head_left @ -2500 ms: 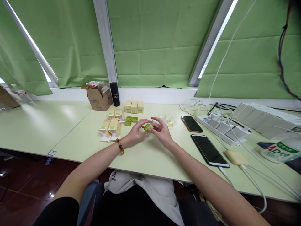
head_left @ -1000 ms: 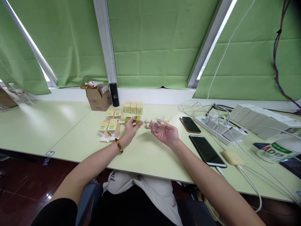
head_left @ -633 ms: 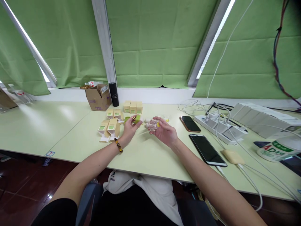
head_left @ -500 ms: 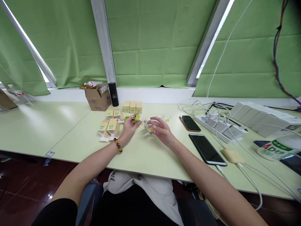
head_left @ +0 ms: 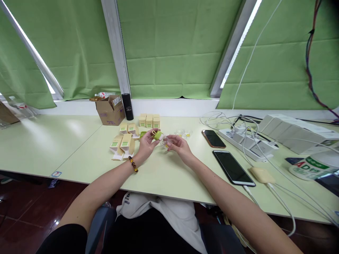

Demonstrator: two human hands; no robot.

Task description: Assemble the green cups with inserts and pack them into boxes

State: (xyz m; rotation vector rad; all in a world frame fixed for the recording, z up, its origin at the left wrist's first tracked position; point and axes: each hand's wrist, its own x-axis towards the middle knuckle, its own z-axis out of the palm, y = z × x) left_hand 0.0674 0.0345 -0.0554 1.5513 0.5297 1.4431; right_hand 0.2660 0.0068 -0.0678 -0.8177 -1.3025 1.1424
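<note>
two phones (head_left: 213, 138), seven small boxes (head_left: 149, 120)

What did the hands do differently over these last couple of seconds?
At first both hands held one green case together. They then drew apart: the left hand kept the green case, while the right hand picked up a small clear piece. Now the hands have come back together, the clear piece close to the case. The boxes, phones and cables stayed as they were.
</note>
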